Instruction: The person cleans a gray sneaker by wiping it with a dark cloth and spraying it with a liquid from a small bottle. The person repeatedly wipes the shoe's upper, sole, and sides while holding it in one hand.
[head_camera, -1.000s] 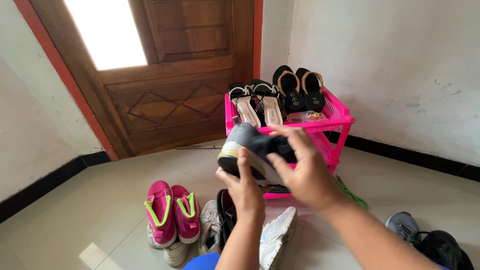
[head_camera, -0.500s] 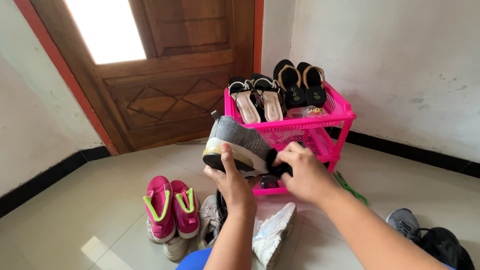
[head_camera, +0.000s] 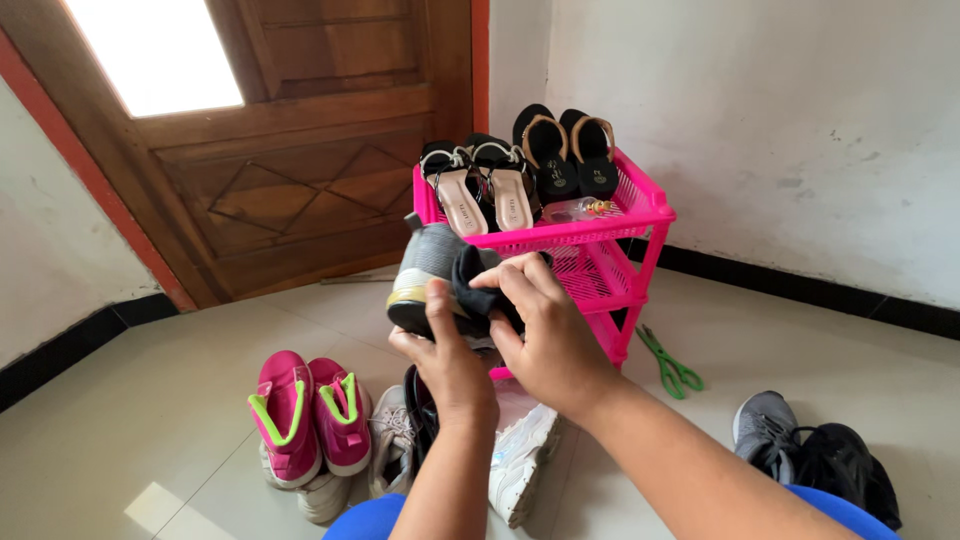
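**A grey sneaker held before a pink shoe rack**

A pink plastic shoe rack (head_camera: 640, 215) stands in the corner of the tiled floor (head_camera: 150, 400), beside a wooden door (head_camera: 300, 170). Along the rear edge of its top shelf rest two beige sandals (head_camera: 480, 195) and two black sandals (head_camera: 565, 150). On the floor lie green scissors (head_camera: 668, 365) near the rack's right foot, a pair of pink high-tops (head_camera: 305, 420) at lower left, and white sneakers (head_camera: 520, 455) just below the hands. The hands and forearms hide the rack's lower front. The grey sneaker (head_camera: 428, 255) is in the air before the top shelf's front edge, tilted; it has a knit upper and a pale midsole over a black outsole. The left hand (head_camera: 445, 365) clasps it from beneath, thumb on its side. The right hand (head_camera: 545, 335) presses a black cloth (head_camera: 475, 285) against the sneaker, fingers closed around it.
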